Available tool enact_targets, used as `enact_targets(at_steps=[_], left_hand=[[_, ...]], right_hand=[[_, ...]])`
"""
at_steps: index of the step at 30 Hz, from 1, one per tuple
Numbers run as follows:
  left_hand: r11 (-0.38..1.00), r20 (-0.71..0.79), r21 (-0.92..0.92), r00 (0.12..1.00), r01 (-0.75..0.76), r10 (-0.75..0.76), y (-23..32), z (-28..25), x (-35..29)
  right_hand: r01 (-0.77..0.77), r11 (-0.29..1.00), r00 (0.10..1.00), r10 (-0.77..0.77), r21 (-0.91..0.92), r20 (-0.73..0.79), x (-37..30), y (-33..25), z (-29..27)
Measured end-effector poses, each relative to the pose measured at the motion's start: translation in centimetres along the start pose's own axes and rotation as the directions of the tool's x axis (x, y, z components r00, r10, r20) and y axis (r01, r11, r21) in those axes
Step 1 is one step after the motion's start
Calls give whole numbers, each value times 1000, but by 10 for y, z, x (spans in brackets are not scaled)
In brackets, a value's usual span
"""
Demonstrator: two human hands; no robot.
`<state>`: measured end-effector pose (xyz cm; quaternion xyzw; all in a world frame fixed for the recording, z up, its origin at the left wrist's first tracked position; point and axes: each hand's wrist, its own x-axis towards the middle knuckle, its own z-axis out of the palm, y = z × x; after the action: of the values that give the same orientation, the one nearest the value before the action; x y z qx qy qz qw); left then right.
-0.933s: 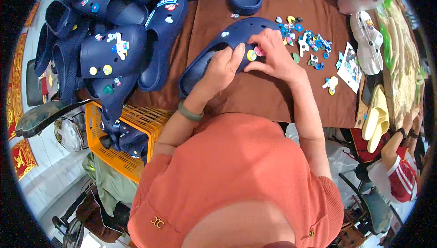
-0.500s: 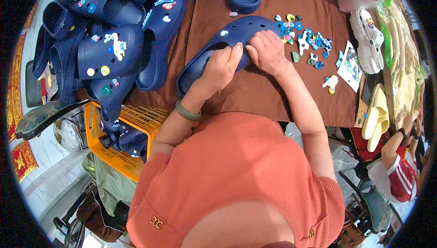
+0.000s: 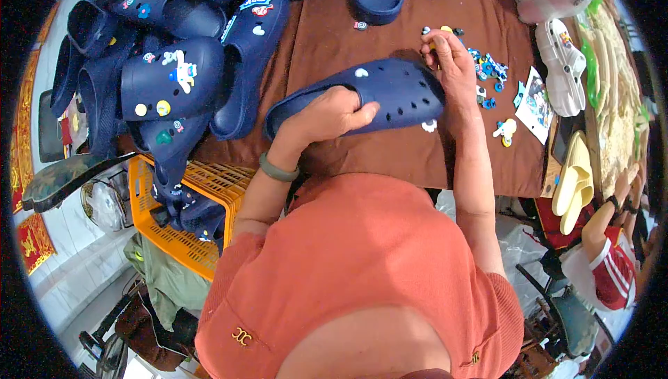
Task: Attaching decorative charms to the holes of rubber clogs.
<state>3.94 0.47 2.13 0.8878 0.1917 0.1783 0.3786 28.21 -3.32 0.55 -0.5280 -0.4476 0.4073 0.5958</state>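
Note:
My left hand [image 3: 337,113] grips a navy clog [image 3: 396,90], its fingers inside the foot opening and its thumb on the outer upper. One white charm [image 3: 361,72] sits in the clog's holes, and other holes are bare. Another white piece [image 3: 429,126] shows at the clog's near edge by the toe. My right hand [image 3: 452,66] is past the toe, over small shoe charms [image 3: 492,66] on the brown cloth. Its fingers are bent and drawn together; a bit of yellow shows beside their tips, and what they pinch is hidden.
Navy clogs [image 3: 170,76], several with charms, are heaped at left above an orange crate [image 3: 177,236]. A white clog [image 3: 560,66], a picture card [image 3: 536,104] and yellow slippers [image 3: 575,181] lie at right. Another person's arm [image 3: 602,222] is at the far right. Brown cloth [image 3: 376,153] covers the table.
My right hand has left the clog's upper and moved right and away to the charms. The clog has turned and tipped toward me, showing more holes. My left hand stays on it.

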Motion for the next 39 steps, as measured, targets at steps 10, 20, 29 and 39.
enact_targets(at_steps=[10, 20, 29, 39], left_hand=[[945, 314, -233, 937, 231, -151, -1, -5, 5], [943, 388, -228, 911, 243, -141, 3, -12, 5], [942, 278, -296, 958, 159, -74, -2, -3, 3], [955, 336, -200, 931, 220, -144, 4, -6, 3]], right_hand=[[421, 814, 678, 10, -400, 735, 10, -26, 24], [413, 721, 718, 118, -557, 686, 10, -20, 44], [413, 551, 889, -71, -725, 453, -10, -19, 68], [187, 392, 976, 25, -901, 214, -2, -13, 83]])
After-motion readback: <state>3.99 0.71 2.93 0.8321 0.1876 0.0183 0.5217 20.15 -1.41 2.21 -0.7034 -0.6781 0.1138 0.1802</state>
